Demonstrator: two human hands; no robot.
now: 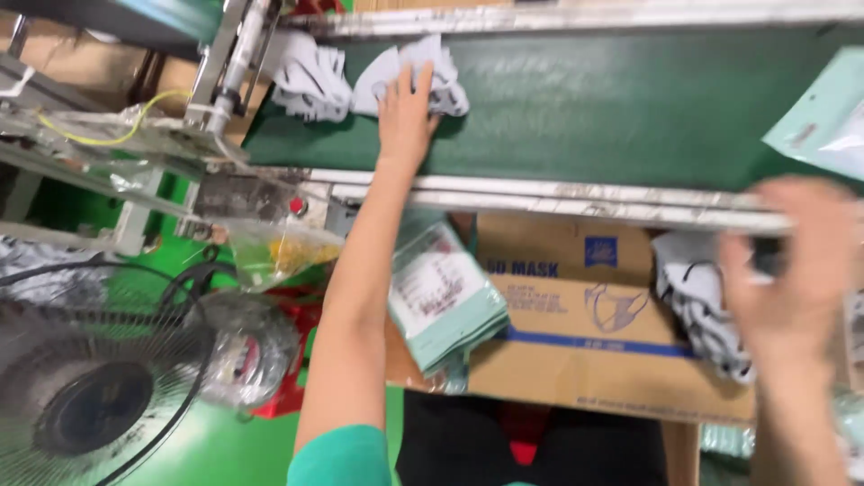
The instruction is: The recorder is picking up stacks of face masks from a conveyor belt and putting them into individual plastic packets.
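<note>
Two hands, the left hand (407, 112) and the right hand (796, 270); one green conveyor belt (585, 108); one cardboard box (576, 315); one fan (90, 396); one stack of pale green pouches (445, 301); two clumps of grey masks (310, 81) on the belt.

The conveyor belt (585, 99) in the upper frame looks like matt dark-green rubber, edged by scuffed, dull metal rails (576, 200). The pale masks (423, 76) at its upper left appear soft cloth. Below, the box (576, 333) is plain matt cardboard, the stacked packets (445, 301) glossy plastic, and the fan guard (99, 378) at lower left thin wire.
</note>
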